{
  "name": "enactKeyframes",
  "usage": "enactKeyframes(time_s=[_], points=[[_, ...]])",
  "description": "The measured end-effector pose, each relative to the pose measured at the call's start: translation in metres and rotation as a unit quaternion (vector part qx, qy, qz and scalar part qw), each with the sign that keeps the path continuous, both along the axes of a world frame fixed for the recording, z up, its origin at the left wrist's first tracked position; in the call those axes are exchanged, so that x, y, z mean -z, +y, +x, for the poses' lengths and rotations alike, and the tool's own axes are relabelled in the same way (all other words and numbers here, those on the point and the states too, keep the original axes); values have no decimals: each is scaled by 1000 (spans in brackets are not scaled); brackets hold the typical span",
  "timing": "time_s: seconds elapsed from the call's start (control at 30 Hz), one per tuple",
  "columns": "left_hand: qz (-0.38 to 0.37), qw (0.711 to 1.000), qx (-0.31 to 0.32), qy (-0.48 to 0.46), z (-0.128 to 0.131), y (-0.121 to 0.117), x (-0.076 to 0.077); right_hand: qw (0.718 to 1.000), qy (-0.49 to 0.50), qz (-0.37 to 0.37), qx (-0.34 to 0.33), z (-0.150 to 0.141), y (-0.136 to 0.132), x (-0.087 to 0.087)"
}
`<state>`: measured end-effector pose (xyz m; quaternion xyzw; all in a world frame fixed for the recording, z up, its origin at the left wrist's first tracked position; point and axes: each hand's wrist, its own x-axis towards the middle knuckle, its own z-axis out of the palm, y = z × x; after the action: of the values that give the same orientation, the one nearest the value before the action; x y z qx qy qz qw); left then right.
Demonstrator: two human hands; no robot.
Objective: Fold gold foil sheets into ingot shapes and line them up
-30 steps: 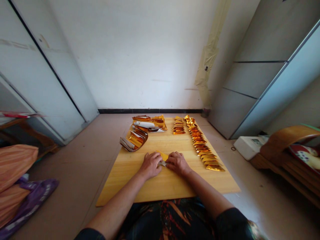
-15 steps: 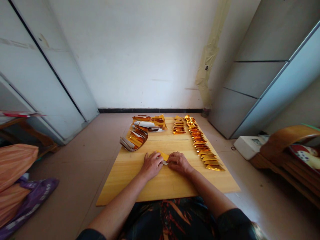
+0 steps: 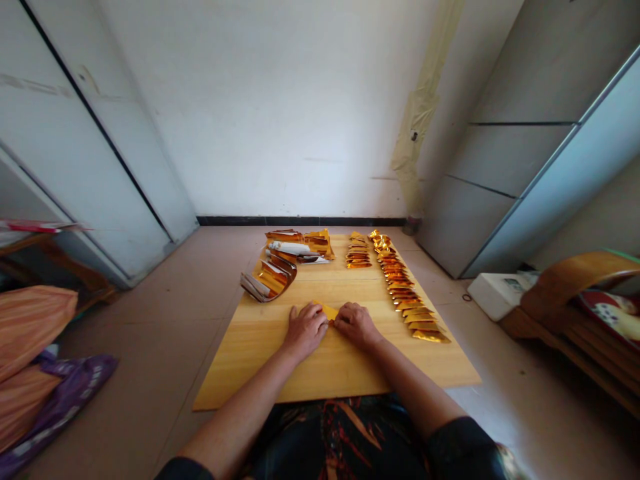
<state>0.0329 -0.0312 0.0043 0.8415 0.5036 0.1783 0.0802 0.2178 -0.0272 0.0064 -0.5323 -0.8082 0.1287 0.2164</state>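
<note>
My left hand and my right hand rest close together on a wooden board, fingers curled down onto a small gold foil paper. Only a yellow corner of the paper shows between and beyond the fingers; the rest is hidden under both hands. A long row of folded gold pieces runs along the board's right side, and a shorter row lies at the far middle.
Curled stacks of gold foil sheets and a further pile sit at the board's far left. Bags lie on the floor at left. A wooden chair and a white box stand at right.
Both hands have closed in over the gold paper, covering more of it; the pale edge seen between the fingers before is now hidden.
</note>
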Motion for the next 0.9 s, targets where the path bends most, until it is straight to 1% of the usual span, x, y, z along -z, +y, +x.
enactKeyframes(time_s=[0.1, 0.3, 0.63, 0.9], points=[[-8, 1000, -17, -7, 2, 0, 1, 999, -18, -17, 35, -4, 2, -1], [-17, 999, -29, -20, 2, 0, 1, 994, -58, -50, 76, -12, 5, -6], [-23, 999, -35, -11, 4, -1, 0, 991, -72, -70, 93, -16, 4, -10], [-27, 999, -43, -13, 6, -2, 0, 989, -73, -66, 108, -16, 7, -4]])
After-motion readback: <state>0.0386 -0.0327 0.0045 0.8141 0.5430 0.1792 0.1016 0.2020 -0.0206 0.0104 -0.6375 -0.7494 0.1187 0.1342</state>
